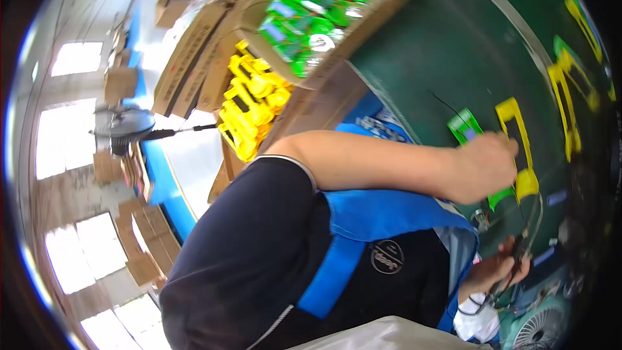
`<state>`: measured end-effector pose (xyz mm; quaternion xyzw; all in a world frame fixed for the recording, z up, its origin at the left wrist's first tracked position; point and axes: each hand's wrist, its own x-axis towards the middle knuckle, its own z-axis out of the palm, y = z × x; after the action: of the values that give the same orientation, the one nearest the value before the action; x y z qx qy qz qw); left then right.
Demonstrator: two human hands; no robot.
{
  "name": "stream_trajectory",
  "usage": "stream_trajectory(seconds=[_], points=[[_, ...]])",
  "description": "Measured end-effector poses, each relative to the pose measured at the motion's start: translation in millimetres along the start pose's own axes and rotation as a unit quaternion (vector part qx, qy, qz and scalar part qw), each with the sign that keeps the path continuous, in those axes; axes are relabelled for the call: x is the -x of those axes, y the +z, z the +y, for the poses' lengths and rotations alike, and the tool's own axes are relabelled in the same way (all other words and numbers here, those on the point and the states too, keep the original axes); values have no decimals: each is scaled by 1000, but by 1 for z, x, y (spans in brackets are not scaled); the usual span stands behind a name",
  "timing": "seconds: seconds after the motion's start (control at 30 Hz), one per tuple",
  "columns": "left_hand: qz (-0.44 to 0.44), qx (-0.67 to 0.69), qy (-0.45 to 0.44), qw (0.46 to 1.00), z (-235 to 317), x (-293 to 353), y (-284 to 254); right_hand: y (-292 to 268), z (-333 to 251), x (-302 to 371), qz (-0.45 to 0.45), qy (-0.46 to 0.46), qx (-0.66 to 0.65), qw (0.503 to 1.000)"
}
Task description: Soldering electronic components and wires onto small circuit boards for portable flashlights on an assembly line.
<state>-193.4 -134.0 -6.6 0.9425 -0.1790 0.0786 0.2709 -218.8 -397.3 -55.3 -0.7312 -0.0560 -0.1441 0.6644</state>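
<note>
My left hand is closed over a green plastic part, which shows on both sides of the fist; a thin dark wire sticks out from its far end. Right beside the fist, a yellow plastic frame lies on the dark green work surface. Lower down, my right hand has its fingers curled around a thin dark tool with a pale cable near it; blur hides its exact kind. A small silvery piece sits between the two hands, near the blue apron.
An open cardboard box of green parts stands beside the work surface. Yellow parts are heaped next to it. More yellow frames lie along the far side. A small fan is near my right hand; a larger fan stands beyond.
</note>
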Motion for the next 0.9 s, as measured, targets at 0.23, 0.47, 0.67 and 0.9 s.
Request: stream_trajectory(seconds=[0.23,0.47,0.67,0.9], points=[[10,-31,-49,998,3,-1,7,15,-9,-29,-47,-73,53,995],[5,41,-17,999,-1,4,-2,12,-11,-13,-25,-25,-12,999],[-32,-1,1,999,-18,13,-13,36,-26,-6,2,-7,-94,996],[-68,213,-31,974,-30,-5,-42,47,-30,-26,-27,-21,-76,996]])
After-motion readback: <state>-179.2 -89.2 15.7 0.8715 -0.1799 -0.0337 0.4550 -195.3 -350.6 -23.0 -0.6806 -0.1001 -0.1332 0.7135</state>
